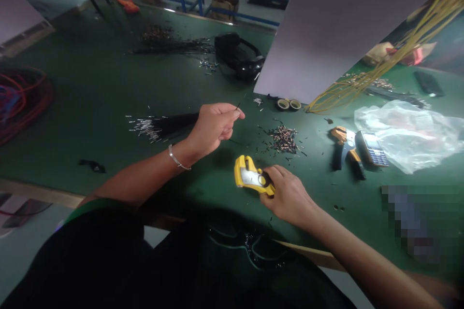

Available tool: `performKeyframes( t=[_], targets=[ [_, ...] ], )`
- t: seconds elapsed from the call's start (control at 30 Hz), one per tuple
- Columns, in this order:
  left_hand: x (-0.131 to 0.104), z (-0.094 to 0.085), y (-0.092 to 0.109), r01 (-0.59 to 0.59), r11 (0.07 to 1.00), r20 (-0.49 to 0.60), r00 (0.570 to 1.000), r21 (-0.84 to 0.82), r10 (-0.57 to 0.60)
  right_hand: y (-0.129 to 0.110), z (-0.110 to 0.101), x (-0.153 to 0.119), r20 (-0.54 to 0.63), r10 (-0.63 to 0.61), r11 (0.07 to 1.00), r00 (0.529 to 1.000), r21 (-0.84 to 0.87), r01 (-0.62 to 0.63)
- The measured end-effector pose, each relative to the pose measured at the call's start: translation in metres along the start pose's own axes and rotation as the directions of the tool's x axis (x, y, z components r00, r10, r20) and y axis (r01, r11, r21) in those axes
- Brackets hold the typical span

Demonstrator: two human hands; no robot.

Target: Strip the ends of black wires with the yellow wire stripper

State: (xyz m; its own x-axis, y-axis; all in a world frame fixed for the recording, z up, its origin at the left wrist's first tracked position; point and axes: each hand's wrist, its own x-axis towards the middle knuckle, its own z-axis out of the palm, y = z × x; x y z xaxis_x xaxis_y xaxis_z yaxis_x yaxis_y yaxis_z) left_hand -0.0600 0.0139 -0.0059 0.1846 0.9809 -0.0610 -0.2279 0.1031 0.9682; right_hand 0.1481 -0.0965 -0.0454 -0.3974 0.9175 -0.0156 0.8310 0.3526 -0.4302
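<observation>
Pinched in the fingers of my left hand (213, 128) is a thin black wire (238, 105), its short end poking up past the fingertips. Behind that hand lies a bundle of black wires (174, 124) with bright metal tips at the left. My right hand (290, 195) is wrapped round the handles of a yellow wire stripper (250, 176), whose head points left, apart from the wire. Just beyond the tool, a heap of small dark and coppery offcuts (284, 139) is spread on the green tabletop (203, 188).
Two tape rolls (289, 104) sit by a pale upright panel (308, 29). To the right lie an orange-and-black stripper (346, 149), a keypad phone (372, 147) and a clear plastic bag (413, 135). Yellow wires (391, 65) hang there. Black headgear (239, 53) rests at the back; red cables (21, 101) are left.
</observation>
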Motion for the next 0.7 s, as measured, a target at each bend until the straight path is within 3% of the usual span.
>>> performKeyframes(
  t=[0.1, 0.3, 0.5, 0.7],
  targets=[
    [-0.003, 0.002, 0.003, -0.039, 0.999, -0.022, 0.999, 0.035, 0.039, -0.005, 0.007, 0.004, -0.026, -0.053, 0.996, 0.998, -0.073, 0.051],
    [-0.007, 0.003, 0.002, -0.111, 0.988, -0.024, 0.993, 0.103, 0.114, -0.005, 0.016, 0.005, -0.117, -0.021, 0.997, 0.993, 0.067, 0.029],
    [-0.012, 0.003, -0.003, -0.225, 0.938, -0.015, 0.971, 0.263, 0.237, -0.008, 0.026, 0.005, -0.085, -0.069, 0.996, 0.994, -0.064, 0.064],
    [-0.016, 0.004, -0.004, -0.269, 0.907, 0.012, 0.960, 0.325, 0.280, -0.012, 0.018, 0.007, -0.126, -0.034, 0.997, 0.991, 0.070, 0.044]
  ],
)
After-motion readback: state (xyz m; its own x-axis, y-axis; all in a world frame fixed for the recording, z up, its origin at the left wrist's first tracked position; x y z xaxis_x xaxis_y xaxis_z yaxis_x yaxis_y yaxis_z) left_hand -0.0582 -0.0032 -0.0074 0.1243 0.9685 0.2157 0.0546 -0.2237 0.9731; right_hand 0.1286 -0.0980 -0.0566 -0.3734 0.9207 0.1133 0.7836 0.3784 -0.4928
